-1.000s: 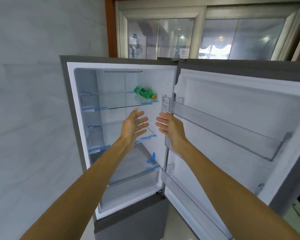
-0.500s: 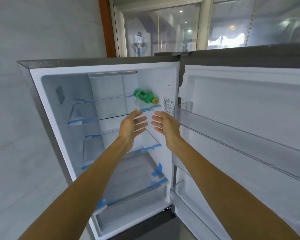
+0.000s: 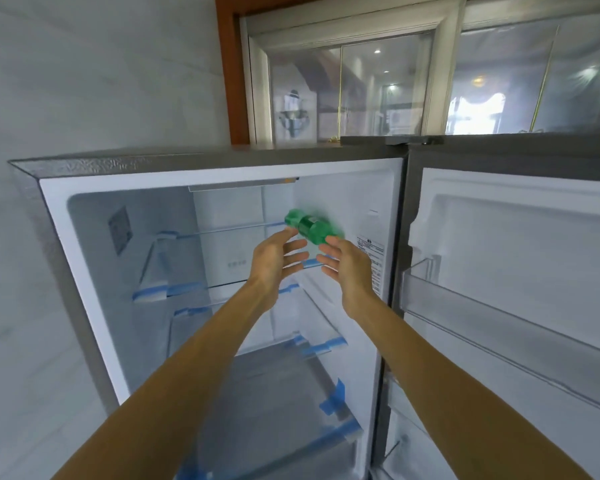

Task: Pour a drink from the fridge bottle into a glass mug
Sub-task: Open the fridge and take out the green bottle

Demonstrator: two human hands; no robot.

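- Green and see-through, the bottle [image 3: 307, 226] lay on its side on the top glass shelf [image 3: 222, 229] of the fridge [image 3: 187, 161], toward the right wall of the compartment. It was too blurred for me to make out its cap.
- My left hand [image 3: 274, 261] was raised in front of that shelf, palm turned inward, fingers straight and a little spread, with nothing in it. Its topmost fingertip was at the bottle's left end, and I could not tell whether it touched.
- My right hand [image 3: 349, 268] faced it, palm inward, fingers likewise straight and apart, gripping nothing. Its upper fingers overlapped the bottle's right end in the view, and contact was unclear.
- The two hands were near each other, with a gap between the fingertips and the bottle just above that gap.
- Blue tape [image 3: 153, 294] covered the ends of the lower shelves, and more strips showed on the shelf edges farther down.
- A printed label [image 3: 371, 251] was stuck to the right inner wall beside my right hand, and a smaller sticker [image 3: 120, 230] sat on the left inner wall.
- The fridge door [image 3: 516, 244] stood open to my right, with a clear door bin [image 3: 465, 306] across it.
- Beyond the fridge top was a white-framed window [image 3: 361, 81] with a brown wooden surround, and a pale wall [image 3: 84, 81] lay to the left.
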